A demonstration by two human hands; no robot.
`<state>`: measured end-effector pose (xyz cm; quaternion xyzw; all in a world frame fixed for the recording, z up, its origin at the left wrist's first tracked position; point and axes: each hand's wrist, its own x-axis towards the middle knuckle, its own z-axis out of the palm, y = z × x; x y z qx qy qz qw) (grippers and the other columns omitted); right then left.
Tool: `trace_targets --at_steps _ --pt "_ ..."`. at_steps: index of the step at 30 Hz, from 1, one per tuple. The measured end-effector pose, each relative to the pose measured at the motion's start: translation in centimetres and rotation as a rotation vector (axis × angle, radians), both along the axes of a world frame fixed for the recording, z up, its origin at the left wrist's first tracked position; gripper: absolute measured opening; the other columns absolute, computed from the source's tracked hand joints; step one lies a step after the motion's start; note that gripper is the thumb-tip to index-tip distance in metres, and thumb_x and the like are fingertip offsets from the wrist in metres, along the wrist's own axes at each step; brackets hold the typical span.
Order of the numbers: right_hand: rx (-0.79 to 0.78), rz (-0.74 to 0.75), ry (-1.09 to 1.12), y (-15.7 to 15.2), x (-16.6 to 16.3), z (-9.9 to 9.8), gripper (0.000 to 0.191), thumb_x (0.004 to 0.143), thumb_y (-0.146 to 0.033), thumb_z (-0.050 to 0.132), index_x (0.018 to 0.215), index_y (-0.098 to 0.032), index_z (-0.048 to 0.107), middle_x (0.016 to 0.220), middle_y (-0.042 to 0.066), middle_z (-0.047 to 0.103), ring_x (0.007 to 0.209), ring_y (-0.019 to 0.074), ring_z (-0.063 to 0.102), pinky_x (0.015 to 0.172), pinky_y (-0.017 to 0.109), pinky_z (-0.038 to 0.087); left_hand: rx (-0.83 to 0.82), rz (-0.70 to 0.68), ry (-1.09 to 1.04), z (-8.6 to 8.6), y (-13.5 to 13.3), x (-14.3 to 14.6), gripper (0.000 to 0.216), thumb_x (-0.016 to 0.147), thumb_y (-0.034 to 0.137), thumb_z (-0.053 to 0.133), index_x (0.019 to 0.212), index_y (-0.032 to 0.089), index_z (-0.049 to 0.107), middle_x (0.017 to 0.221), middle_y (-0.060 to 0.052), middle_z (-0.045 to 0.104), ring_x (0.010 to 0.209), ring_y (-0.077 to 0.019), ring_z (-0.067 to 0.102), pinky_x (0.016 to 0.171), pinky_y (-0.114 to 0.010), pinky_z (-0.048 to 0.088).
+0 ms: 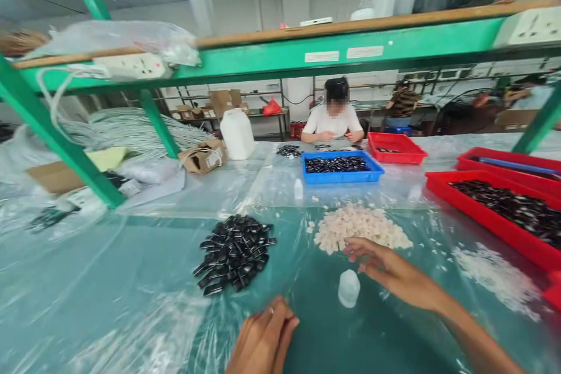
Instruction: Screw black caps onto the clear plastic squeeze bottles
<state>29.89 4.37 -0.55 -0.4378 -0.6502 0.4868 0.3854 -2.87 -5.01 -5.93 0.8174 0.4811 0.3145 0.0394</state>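
Note:
My right hand (385, 267) reaches forward over the plastic-covered table (131, 280), fingers stretched toward the near edge of a heap of small white pieces (359, 227); nothing shows in it. My left hand (263, 342) rests low at the front edge with its fingers pressed together, and whatever is in it is hidden. A small translucent white bottle (349, 288) stands between the two hands. A pile of small black parts (234, 251) lies left of the white heap.
Red trays of black parts (504, 210) line the right side; a blue tray (342, 166) and another red tray (397, 148) sit farther back. A person in white sits across the table. A white jug (237, 133), a cardboard box (204, 156) and green shelf posts (65, 146) stand at left.

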Motion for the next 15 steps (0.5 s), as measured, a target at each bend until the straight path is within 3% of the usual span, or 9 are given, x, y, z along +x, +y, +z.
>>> trace_targets --at_steps 4,7,10,15 --pt "-0.09 0.129 -0.054 -1.2 -0.5 -1.5 0.051 0.073 -0.029 0.088 0.124 -0.032 0.083 0.125 0.01 0.081 0.106 0.0338 0.078 0.086 0.04 0.065 0.024 0.224 0.064 0.2 -0.6 -4.2 0.015 0.113 0.025 0.043 0.11 0.028 0.057 0.097 -0.005 0.071 0.083 -0.0241 0.078 0.072 -0.034 0.064" --pt "-0.095 0.133 -0.104 -2.0 -0.9 -2.3 0.05 0.074 -0.028 0.088 0.123 -0.031 0.084 0.127 0.009 0.08 0.112 0.0367 0.077 0.086 0.038 0.064 0.04 0.367 0.177 1.0 1.8 -6.3 0.015 0.108 0.018 0.055 0.121 0.02 0.062 0.115 -0.012 0.071 0.106 -0.0304 0.075 0.087 -0.043 0.065" --pt "-0.053 0.125 -0.146 -2.1 -1.6 -2.6 0.042 0.078 -0.035 0.085 0.119 -0.03 0.083 0.123 0.008 0.081 0.115 0.0365 0.075 0.096 0.04 0.06 0.014 0.455 0.335 2.1 5.0 -6.6 0.024 0.101 0.011 0.071 0.124 0.016 0.068 0.124 -0.01 0.072 0.114 -0.0299 0.072 0.096 -0.049 0.063" --pt "0.024 0.158 -0.198 -2.3 -2.0 -2.5 0.029 0.084 -0.037 0.078 0.112 -0.029 0.081 0.118 0.006 0.081 0.113 0.0333 0.074 0.1 0.039 0.057 -0.051 0.491 0.532 3.1 6.6 -5.1 0.004 0.102 0.013 0.075 0.104 0.016 0.075 0.115 -0.005 0.077 0.107 -0.0252 0.075 0.093 -0.045 0.064"
